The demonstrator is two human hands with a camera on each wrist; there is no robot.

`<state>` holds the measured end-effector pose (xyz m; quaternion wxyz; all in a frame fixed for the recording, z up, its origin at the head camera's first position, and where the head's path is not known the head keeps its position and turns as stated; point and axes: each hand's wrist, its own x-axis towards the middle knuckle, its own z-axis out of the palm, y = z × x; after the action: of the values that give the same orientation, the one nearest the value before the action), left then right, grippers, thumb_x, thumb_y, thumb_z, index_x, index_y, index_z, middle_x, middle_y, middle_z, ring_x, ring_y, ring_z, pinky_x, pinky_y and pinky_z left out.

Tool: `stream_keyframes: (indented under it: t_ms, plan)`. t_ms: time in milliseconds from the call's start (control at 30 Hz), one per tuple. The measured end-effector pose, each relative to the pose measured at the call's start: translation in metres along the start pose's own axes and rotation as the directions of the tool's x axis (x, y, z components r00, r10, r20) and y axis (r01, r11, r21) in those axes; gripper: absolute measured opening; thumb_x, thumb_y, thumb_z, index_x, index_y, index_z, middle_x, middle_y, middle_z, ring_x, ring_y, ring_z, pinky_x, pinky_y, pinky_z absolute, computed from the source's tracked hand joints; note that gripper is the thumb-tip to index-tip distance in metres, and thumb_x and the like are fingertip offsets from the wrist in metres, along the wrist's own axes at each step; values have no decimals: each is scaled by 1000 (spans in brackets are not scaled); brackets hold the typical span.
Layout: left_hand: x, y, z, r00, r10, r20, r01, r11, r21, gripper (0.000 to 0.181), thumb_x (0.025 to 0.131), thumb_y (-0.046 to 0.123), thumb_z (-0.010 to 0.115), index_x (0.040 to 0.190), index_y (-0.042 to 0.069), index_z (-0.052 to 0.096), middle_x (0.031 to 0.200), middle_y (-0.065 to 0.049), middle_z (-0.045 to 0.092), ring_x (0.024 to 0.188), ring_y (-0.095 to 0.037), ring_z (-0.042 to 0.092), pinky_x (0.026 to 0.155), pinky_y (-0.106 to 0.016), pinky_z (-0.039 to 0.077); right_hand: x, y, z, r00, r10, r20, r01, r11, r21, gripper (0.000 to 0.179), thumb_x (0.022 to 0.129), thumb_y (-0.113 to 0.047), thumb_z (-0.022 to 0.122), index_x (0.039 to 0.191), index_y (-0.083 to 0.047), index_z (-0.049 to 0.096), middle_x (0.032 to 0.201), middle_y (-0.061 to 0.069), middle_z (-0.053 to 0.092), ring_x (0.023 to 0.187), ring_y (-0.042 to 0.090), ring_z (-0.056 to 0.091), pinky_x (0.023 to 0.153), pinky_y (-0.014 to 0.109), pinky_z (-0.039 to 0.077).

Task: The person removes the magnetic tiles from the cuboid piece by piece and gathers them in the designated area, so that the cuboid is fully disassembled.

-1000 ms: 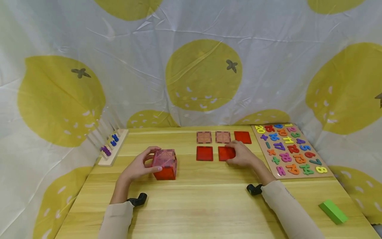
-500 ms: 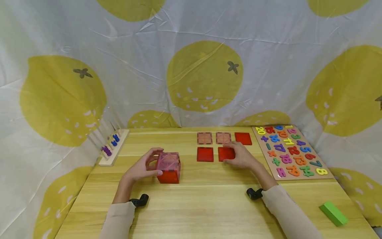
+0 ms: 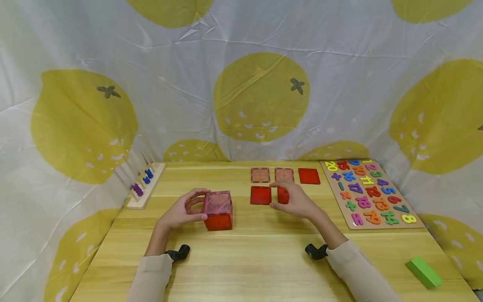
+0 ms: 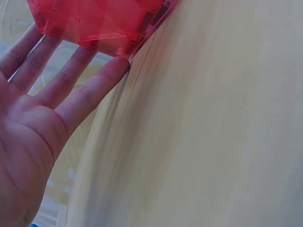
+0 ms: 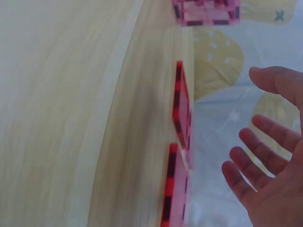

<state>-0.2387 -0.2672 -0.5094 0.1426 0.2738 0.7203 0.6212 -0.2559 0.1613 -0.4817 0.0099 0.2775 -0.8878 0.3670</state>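
On our wood-grain counter (image 3: 241, 270) we see a red magnetic-tile cube (image 3: 219, 222), five square magnetic tiles (image 3: 260, 195) in two rows, a wooden peg abacus (image 3: 146, 192), a number puzzle board (image 3: 372, 202) and a green block (image 3: 424, 272).

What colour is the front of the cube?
Red; the cube's front shows best in the head view.

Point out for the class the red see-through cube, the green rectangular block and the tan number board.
Red see-through cube (image 3: 219, 220): head view, front face.
Green rectangular block (image 3: 424, 272): head view, its middle.
Tan number board (image 3: 398, 224): head view, bare near edge.
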Motion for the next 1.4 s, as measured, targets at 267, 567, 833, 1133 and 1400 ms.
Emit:
stream_keyframes:
  t_ms: [267, 567, 833, 1133, 1400]
  plan:
    - [2, 5, 6, 1000, -28, -5, 28, 999, 23, 74, 91, 4, 76, 156, 9, 40, 159, -20, 41, 144, -48, 40, 102, -31, 56, 10, -27, 13, 999, -8, 49, 7, 999, 33, 69, 87, -39, 82, 145, -13, 57, 151, 8, 55, 136, 39, 52, 108, 61, 46]
    - [4, 6, 8, 999, -38, -19, 38, 998, 39, 74, 90, 6, 78, 154, 9, 41, 158, -17, 43, 143, -44, 43, 106, -33, 54, 29, -61, 36, 992, -39, 122, 33, 998, 52, 73, 85, -55, 79, 146, -24, 55, 155, 2, 50, 144, 31, 45, 115, 62, 40]
    - [4, 7, 8, 998, -49, -25, 51, 997, 57, 72, 90, 7, 79, 153, 10, 43, 156, -17, 45, 144, -46, 43, 107, -35, 53, 42, -74, 50, 985, -99, 143, 92, 994, 54, 77, 84, -58, 78, 146, -18, 56, 146, 1, 54, 132, 29, 55, 105, 51, 51]
    - [3, 9, 7, 998, -50, -23, 51, 996, 72, 71, 90, 9, 79, 152, 11, 44, 156, -17, 47, 143, -46, 44, 107, -39, 53, 50, -76, 56, 982, -92, 167, 83, 995, 60, 76, 84, -57, 78, 146, -22, 54, 146, 3, 54, 134, 33, 54, 107, 52, 50]
    - [3, 9, 6, 998, -55, -21, 57, 995, 85, 71, 91, 8, 79, 153, 13, 44, 156, -15, 47, 143, -44, 44, 108, -39, 53, 55, -81, 58, 977, -86, 193, 82, 996, 29, 78, 83, -59, 77, 148, -23, 53, 146, 1, 53, 134, 30, 53, 109, 54, 48]
